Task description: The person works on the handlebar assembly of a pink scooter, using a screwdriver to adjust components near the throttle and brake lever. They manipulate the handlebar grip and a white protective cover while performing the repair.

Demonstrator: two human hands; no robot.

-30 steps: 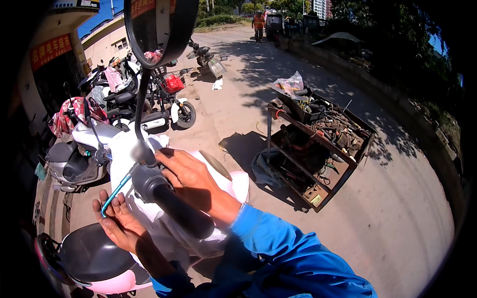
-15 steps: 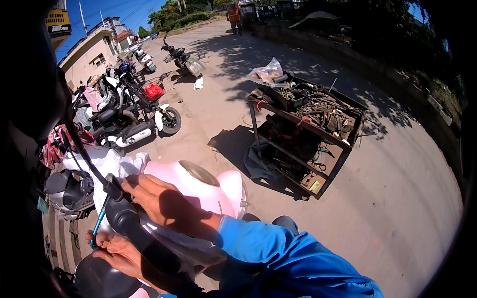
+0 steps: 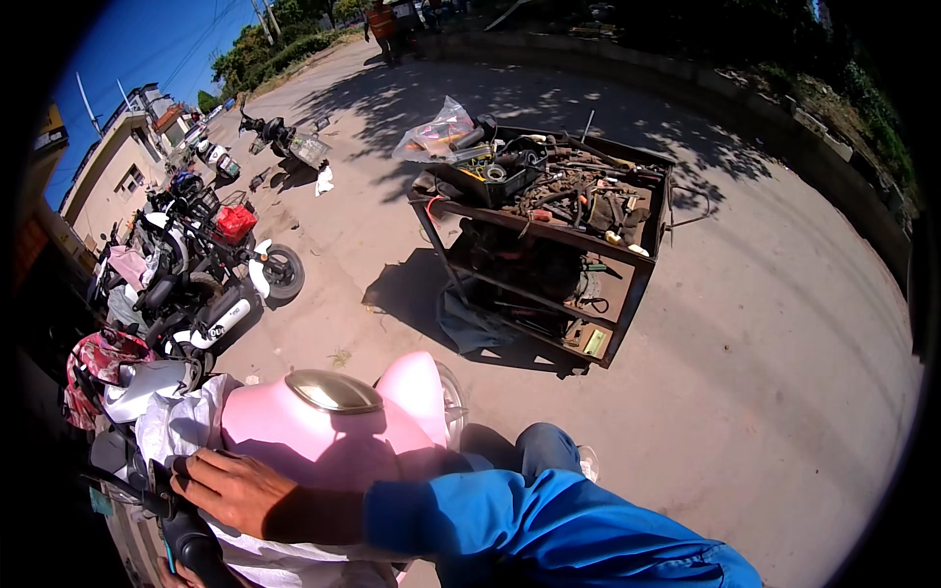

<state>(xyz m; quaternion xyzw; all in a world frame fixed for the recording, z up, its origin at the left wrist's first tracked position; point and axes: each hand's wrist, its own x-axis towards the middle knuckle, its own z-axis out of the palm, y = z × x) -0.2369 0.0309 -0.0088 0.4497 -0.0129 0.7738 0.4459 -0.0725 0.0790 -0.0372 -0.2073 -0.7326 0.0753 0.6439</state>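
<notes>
A pink scooter front [image 3: 284, 431] with an oval headlight [image 3: 333, 390] and a pink front mudguard [image 3: 412, 392] stands just ahead of me. White sheeting [image 3: 196, 412] lies around its handlebar area. My right hand [image 3: 235, 492] reaches across the sheeting, its bent fingers at the clamp beside the black handlebar grip [image 3: 196, 549]. The thumb and anything under those fingertips are hidden. Below the grip, at the lower edge, only a few fingers of my left hand [image 3: 176, 576] show, closed around a slim turquoise tool [image 3: 170, 559] that is mostly covered.
A rusty metal cart [image 3: 637, 250] loaded with tools and parts stands ahead on the concrete. Several parked scooters [image 3: 211, 323] line the left side. Farther off stands another scooter [image 3: 294, 142]. A person in an orange vest [image 3: 382, 24] is at the far end, with a low wall [image 3: 706, 83] along the right.
The view has swung, so the scooter and both hands sit lower and farther left. My right fingers, laid out before, now bend at the clamp. My left hand has mostly slipped out of view.
</notes>
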